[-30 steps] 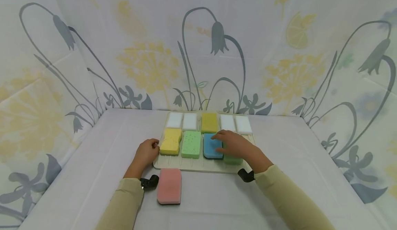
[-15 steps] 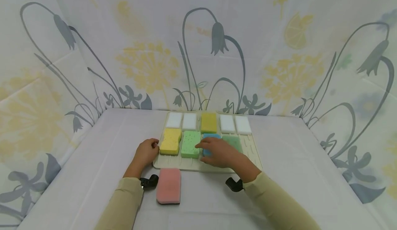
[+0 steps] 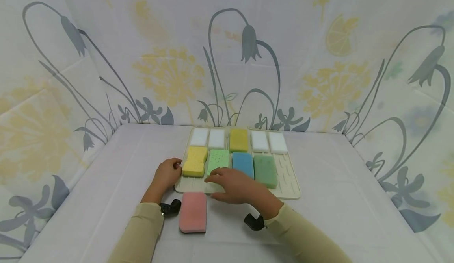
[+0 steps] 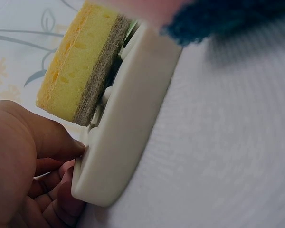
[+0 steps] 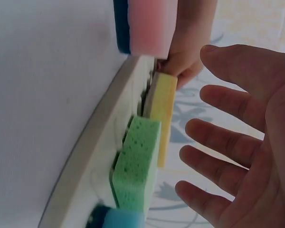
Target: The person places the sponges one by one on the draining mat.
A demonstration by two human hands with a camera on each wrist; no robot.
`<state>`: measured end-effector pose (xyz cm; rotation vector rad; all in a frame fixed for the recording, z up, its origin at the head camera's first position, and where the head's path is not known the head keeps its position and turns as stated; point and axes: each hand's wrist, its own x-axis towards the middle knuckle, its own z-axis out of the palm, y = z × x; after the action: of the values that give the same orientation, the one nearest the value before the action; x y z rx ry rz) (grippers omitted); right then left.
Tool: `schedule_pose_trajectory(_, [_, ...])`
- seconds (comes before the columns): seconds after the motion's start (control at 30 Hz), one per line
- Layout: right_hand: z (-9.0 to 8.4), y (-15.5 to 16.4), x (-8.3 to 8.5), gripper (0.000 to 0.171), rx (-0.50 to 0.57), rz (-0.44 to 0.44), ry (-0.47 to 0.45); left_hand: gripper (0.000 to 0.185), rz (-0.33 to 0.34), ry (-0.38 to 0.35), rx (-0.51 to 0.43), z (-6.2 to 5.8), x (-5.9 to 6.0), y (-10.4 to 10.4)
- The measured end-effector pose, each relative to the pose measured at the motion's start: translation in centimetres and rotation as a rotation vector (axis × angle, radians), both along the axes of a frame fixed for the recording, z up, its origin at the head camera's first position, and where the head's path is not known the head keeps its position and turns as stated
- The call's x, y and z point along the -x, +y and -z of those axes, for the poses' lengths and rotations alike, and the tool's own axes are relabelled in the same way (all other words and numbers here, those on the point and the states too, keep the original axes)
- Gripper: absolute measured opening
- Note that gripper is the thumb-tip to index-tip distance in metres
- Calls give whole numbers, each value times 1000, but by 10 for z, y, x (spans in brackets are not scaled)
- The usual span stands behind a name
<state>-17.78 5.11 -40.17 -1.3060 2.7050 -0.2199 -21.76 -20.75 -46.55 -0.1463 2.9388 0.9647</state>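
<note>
A cream ribbed tray (image 3: 289, 186) lies on the table with sponges in two rows. My left hand (image 3: 167, 174) grips its left edge; in the left wrist view the thumb lies on the corner rim, other fingers curled beside it. Over the tray's front edge hovers my right hand (image 3: 235, 186), fingers apart and holding nothing, partly covering the speckled green sponge (image 3: 218, 159). A pink sponge (image 3: 193, 212) with a dark underside lies before the tray, between the hands. The front row also has a yellow sponge (image 3: 195, 161), a blue sponge (image 3: 242, 164) and a darker green sponge (image 3: 265, 171).
Along the tray's back row lie several white sponges (image 3: 278, 143) and a mustard-yellow sponge (image 3: 239, 140). A white cloth (image 3: 326, 200) covers the table. Flower-printed fabric (image 3: 294, 58) stands behind and at both sides.
My right hand has moved left and toward me from the darker green sponge, past the blue one, uncovering both. The left hand stays at the tray edge, and the pink sponge has not moved.
</note>
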Motion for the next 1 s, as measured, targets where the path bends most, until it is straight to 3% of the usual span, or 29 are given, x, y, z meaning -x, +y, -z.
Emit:
schedule_pose_trajectory(0.37, [5, -25, -19, 54, -24, -77, -27, 40, 4, -2, -11, 1, -1, -1])
schedule_pose_trajectory(0.7, [12, -40, -30, 81, -62, -53, -125, 39, 8, 4, -18, 1, -1, -1])
schedule_pose_trajectory(1.0, [22, -49, -38, 103, -110, -85, -68, 39, 11, 11, -25, 1, 0, -2])
